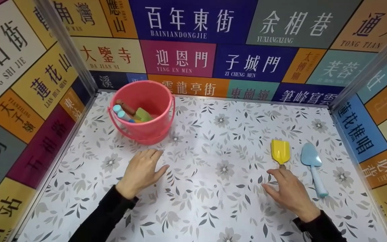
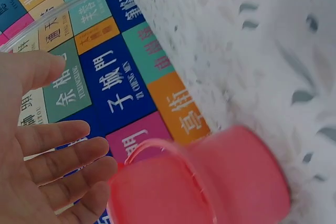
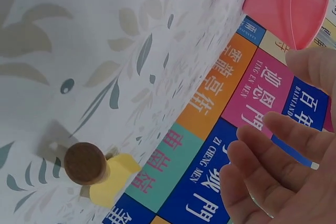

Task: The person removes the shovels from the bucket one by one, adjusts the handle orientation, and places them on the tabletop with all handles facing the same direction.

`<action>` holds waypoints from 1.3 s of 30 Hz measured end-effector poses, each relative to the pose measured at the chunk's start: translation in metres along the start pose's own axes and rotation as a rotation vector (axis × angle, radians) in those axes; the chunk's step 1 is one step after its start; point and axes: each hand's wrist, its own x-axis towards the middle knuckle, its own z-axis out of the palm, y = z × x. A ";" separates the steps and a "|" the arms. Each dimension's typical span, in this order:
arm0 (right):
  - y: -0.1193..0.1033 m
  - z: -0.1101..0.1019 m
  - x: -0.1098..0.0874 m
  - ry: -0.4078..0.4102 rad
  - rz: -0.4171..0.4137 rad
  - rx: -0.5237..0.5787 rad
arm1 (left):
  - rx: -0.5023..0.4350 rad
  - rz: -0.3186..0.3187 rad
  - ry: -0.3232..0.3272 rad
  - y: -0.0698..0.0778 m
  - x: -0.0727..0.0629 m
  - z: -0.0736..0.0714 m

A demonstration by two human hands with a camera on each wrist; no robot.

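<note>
My left hand (image 1: 143, 171) hovers in front of the pink bucket (image 1: 146, 126), fingers relaxed and holding nothing. In the left wrist view, that hand (image 2: 58, 161) has its fingers apart beside the bucket (image 2: 247, 177). Over the yellow toy shovel (image 1: 280, 150) is my right hand (image 1: 289, 193), thumb and fingers spread; it hides most of the shovel's handle. The right wrist view shows the brown handle end (image 3: 85, 163) apart from the right hand (image 3: 278, 177). A light blue trowel (image 1: 311, 156) lies to the right of that hand.
Several tool handles (image 1: 121, 112) and a green piece (image 1: 143, 115) are inside the bucket. A white leaf-patterned cloth (image 1: 210, 188) covers the table. Colourful panels with Chinese lettering (image 1: 183, 60) wall in the back and both sides.
</note>
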 end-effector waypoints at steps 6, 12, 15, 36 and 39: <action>-0.001 0.004 -0.004 -0.002 -0.007 0.005 | 0.013 0.001 0.022 -0.024 0.031 -0.022; -0.001 0.006 -0.006 0.016 -0.037 0.001 | 0.030 -0.035 -0.036 -0.052 0.062 -0.039; -0.002 0.006 -0.007 0.020 -0.043 0.003 | 0.049 -0.052 -0.089 -0.067 0.076 -0.046; -0.007 0.010 -0.012 -0.037 -0.012 -0.002 | 0.183 -0.289 -0.475 -0.143 0.137 -0.100; -0.008 0.010 -0.011 -0.045 -0.005 0.008 | 0.180 -0.315 -0.476 -0.148 0.146 -0.110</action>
